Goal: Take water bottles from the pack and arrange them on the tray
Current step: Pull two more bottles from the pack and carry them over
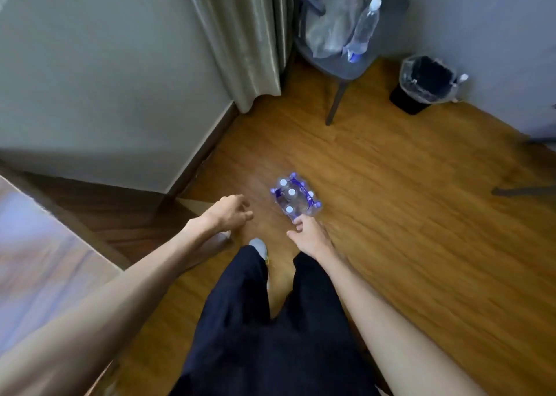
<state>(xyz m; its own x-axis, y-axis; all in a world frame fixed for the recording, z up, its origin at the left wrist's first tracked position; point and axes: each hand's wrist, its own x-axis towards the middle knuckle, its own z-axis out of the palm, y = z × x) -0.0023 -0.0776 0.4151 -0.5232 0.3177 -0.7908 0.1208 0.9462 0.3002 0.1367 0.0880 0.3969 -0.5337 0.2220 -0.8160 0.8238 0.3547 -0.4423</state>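
A plastic-wrapped pack of water bottles (294, 195) with white caps and purple trim stands on the wooden floor ahead of me. My right hand (308, 233) reaches down to it, fingers spread, with the fingertips at the pack's near edge; no grip is visible. My left hand (228, 212) hovers to the left of the pack, fingers apart and holding nothing. No tray is in view.
A grey chair (340, 64) at the back holds a plastic bag and one large water bottle (365, 25). A black lined bin (421, 84) stands by the right wall. A curtain (240, 34) hangs at the back, a wooden table edge (45, 245) at left. My dark-trousered legs are below.
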